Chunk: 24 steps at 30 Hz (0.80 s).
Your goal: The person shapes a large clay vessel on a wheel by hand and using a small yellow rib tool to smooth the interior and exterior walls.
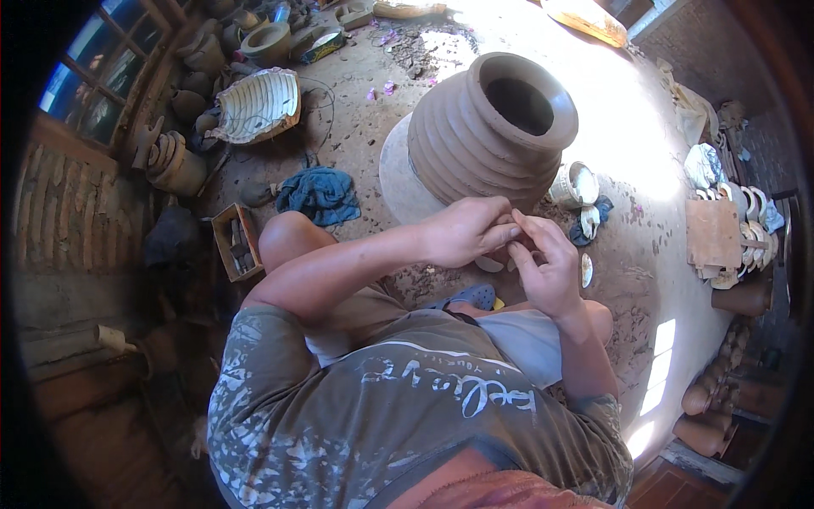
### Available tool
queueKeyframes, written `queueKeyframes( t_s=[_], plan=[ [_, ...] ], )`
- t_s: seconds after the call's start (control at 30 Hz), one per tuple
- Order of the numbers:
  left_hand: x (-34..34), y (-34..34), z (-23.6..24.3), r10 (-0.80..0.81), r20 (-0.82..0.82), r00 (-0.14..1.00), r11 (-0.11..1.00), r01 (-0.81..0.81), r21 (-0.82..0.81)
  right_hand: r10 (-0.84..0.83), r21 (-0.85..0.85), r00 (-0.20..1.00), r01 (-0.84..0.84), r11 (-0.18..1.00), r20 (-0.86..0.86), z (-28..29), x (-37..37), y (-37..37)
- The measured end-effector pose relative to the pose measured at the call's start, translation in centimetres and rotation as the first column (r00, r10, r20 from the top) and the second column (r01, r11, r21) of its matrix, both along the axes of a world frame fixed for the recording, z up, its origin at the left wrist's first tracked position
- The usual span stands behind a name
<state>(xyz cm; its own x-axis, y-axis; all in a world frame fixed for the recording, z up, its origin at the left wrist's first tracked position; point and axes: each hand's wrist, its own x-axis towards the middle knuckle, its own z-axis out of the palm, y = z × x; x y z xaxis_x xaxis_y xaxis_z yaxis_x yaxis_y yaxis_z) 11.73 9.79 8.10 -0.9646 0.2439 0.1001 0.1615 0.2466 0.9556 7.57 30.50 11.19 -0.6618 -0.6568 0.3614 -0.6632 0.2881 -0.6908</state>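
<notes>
Just beyond the fingertips, at 12 o'clock, stands a big ribbed clay pot (462, 136), its foot on a pale round disc (397, 165) that shows out toward 10 o'clock. As drawn by the wide lens, the pot's long axis runs from between 7 and 8 o'clock at the foot to between 1 and 2 o'clock at the thick-lipped mouth; it probably stands upright on the floor (348, 153), the slant coming from the view.

Both hands meet low in front of its near wall. The left hand (465, 233) comes in from 9 o'clock and looks the nearer, its knuckles overlapping the pot's lower edge in the picture; whether it touches the clay, I cannot tell. The right hand (549, 265) rises from 5 o'clock. Fingers are bent and drawn together, thumbs and fingertips nearly meeting; a small piece may be pinched there, but I cannot tell.

Between 1 and 2 o'clock from the hands, a small bucket (560, 192) sits close beside the pot; between 9 and 10, well apart, lies a crumpled blue cloth (320, 197).
</notes>
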Motion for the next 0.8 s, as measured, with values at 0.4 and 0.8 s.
queueKeyframes(
  t_s=[0.4, 0.8],
  plan=[
    [1.9, 1.3, -0.6, 0.253, -0.100, 0.962, 0.951, -0.228, 0.208, -0.177, -0.263, 0.853, 0.339, 0.903, 0.490, -3.9, 0.1, 1.9],
    [-5.5, -2.9, 5.7, -0.209, -0.799, 0.563, 0.594, -0.576, -0.562, 0.090, -0.453, 0.481, 0.723, 0.521, 0.872, -7.4, 2.8, 13.5]
  ],
)
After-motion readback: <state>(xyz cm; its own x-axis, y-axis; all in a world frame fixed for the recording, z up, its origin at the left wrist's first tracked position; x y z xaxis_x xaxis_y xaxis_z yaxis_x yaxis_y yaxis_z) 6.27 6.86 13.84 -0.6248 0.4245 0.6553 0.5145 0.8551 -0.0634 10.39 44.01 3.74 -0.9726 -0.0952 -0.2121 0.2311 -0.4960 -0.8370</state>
